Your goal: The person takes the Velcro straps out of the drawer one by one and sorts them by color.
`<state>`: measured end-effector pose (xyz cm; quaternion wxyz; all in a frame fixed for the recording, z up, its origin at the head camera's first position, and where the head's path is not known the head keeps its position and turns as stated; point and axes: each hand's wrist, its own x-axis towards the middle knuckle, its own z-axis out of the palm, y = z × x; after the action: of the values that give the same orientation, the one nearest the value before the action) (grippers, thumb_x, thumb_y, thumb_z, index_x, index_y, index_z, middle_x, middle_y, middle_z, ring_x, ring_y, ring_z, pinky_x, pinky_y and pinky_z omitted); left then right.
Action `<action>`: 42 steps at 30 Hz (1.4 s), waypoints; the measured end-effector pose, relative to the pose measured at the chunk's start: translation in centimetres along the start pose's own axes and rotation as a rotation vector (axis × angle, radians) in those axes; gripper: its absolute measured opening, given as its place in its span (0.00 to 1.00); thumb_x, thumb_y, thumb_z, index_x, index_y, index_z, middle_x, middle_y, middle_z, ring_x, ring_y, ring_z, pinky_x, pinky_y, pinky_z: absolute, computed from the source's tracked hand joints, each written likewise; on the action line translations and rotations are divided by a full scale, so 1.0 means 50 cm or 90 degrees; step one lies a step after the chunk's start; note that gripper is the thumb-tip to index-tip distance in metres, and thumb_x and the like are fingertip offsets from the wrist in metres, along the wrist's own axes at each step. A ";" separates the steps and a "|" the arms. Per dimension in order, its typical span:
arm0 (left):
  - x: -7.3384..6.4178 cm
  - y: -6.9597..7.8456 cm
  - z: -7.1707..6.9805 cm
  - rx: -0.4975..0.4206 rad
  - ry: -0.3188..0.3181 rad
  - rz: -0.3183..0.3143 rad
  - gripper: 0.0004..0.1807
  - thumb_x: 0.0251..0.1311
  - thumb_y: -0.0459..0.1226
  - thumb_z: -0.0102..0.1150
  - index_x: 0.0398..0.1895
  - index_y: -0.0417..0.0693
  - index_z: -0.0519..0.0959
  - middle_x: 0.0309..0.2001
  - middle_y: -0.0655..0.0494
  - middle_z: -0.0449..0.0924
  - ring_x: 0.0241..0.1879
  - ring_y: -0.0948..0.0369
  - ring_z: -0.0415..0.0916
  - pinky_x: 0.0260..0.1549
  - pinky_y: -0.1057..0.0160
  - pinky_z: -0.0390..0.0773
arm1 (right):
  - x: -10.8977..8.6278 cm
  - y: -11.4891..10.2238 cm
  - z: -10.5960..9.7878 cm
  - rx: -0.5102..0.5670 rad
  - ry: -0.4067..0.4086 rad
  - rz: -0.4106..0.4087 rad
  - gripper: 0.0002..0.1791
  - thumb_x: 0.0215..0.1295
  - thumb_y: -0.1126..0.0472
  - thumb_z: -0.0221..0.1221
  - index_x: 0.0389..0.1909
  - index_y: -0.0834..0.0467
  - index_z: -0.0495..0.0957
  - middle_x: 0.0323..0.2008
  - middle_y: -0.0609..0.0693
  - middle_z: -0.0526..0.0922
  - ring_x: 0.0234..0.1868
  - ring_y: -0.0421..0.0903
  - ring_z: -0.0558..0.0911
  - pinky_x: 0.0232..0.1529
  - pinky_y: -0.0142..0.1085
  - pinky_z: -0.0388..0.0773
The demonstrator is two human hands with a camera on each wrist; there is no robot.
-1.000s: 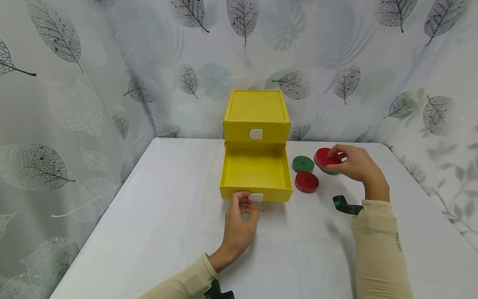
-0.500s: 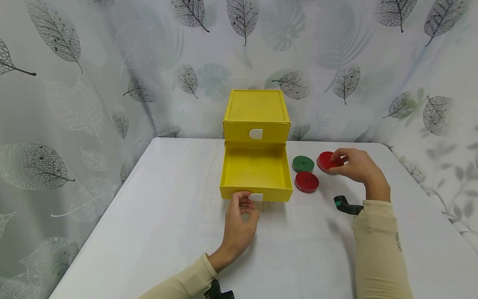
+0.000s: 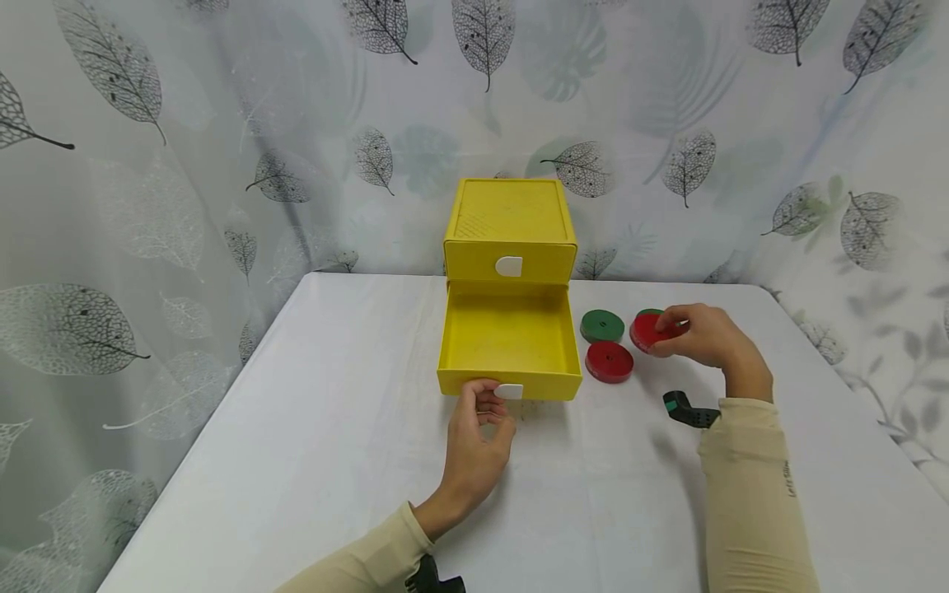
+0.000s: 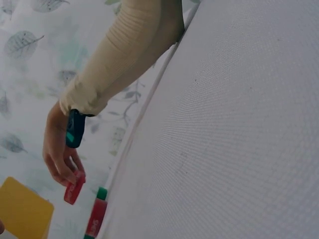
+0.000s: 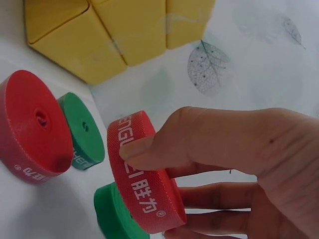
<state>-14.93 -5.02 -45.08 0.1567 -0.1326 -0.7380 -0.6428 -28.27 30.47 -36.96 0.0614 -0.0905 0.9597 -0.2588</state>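
Note:
My right hand (image 3: pixel 708 336) pinches a red roll of fabric tape (image 5: pixel 142 174) between thumb and fingers. White lettering runs round its edge. In the left wrist view the held roll hangs above the table, apart from the rolls below. Just behind it lies a green roll (image 5: pixel 112 211), partly covered by the held one. Another red roll (image 3: pixel 610 361) and a green roll (image 3: pixel 602 326) lie flat beside the drawer. My left hand (image 3: pixel 478 453) grips the white tab (image 3: pixel 509 392) on the front of the pulled-out lower yellow drawer (image 3: pixel 544 388). The exact fingertip contact is partly hidden.
Above the pulled-out drawer, the yellow cabinet's upper drawer (image 3: pixel 470 262) is closed. The cabinet stands at the back edge of a white-covered table (image 3: pixel 356 395). A leaf-patterned curtain (image 3: pixel 296 99) hangs behind and at both sides.
My right hand has brought the red roll a little nearer to me, so the green roll's edge now shows behind it. The left hand and drawer have stayed still.

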 end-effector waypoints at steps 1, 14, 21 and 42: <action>0.000 0.000 0.000 0.001 0.001 0.001 0.22 0.61 0.24 0.56 0.59 0.42 0.71 0.47 0.52 0.74 0.45 0.55 0.77 0.48 0.59 0.80 | 0.000 0.002 0.001 0.000 -0.004 0.001 0.22 0.62 0.52 0.71 0.50 0.63 0.82 0.51 0.63 0.81 0.53 0.63 0.74 0.44 0.53 0.79; -0.001 0.001 0.001 0.001 0.000 -0.003 0.22 0.61 0.24 0.57 0.59 0.42 0.71 0.46 0.52 0.74 0.45 0.55 0.77 0.48 0.59 0.80 | 0.003 0.025 0.012 0.002 -0.030 0.017 0.21 0.62 0.53 0.71 0.49 0.62 0.82 0.51 0.64 0.79 0.52 0.64 0.73 0.43 0.53 0.80; -0.001 -0.001 0.000 0.004 0.002 -0.003 0.21 0.62 0.24 0.56 0.58 0.43 0.71 0.46 0.52 0.75 0.45 0.56 0.77 0.48 0.59 0.81 | 0.003 0.038 0.016 -0.003 -0.045 0.021 0.19 0.61 0.55 0.71 0.49 0.63 0.83 0.48 0.62 0.80 0.52 0.63 0.73 0.44 0.54 0.78; -0.001 0.001 0.000 0.011 0.000 0.000 0.22 0.61 0.23 0.55 0.58 0.42 0.71 0.46 0.52 0.74 0.44 0.57 0.77 0.48 0.59 0.81 | 0.007 0.054 0.023 0.000 -0.095 0.070 0.25 0.59 0.55 0.73 0.52 0.66 0.82 0.48 0.63 0.80 0.54 0.66 0.71 0.47 0.58 0.78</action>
<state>-14.88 -5.00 -45.07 0.1583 -0.1312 -0.7436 -0.6362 -28.80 32.15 -39.35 0.1469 -0.0569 0.9560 -0.2475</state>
